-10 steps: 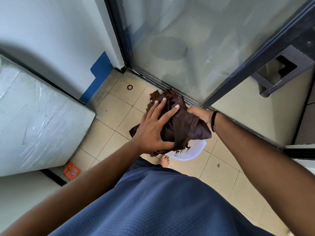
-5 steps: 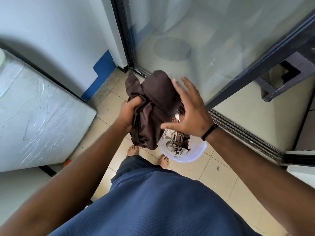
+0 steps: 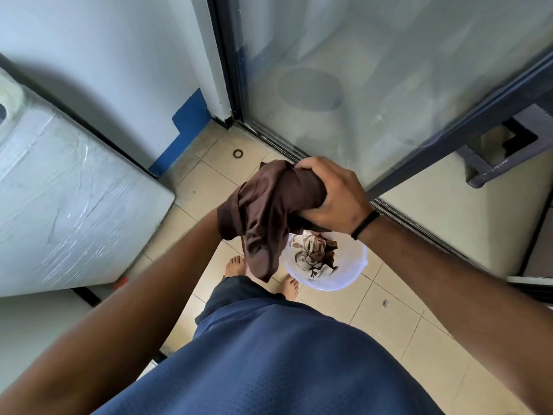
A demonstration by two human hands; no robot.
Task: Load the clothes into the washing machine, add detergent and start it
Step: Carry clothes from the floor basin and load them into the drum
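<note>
Garment (image 3: 263, 211): dark brown, crumpled | right hand (image 3: 335, 196) fingers gripping it | left hand hidden

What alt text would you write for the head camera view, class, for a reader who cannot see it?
A person's right hand grips a bunched brown garment above a clear plastic bucket of clothes on a tiled floor; the left hand is hidden under the cloth. A plastic-wrapped white appliance stands to the left.

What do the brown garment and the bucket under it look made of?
Brown garment: thin woven fabric with a slight sheen, going by its soft folds and limp drape. Bucket: translucent whitish plastic, probably; the floor tiles show faintly through its smooth, glossy rim.
</note>
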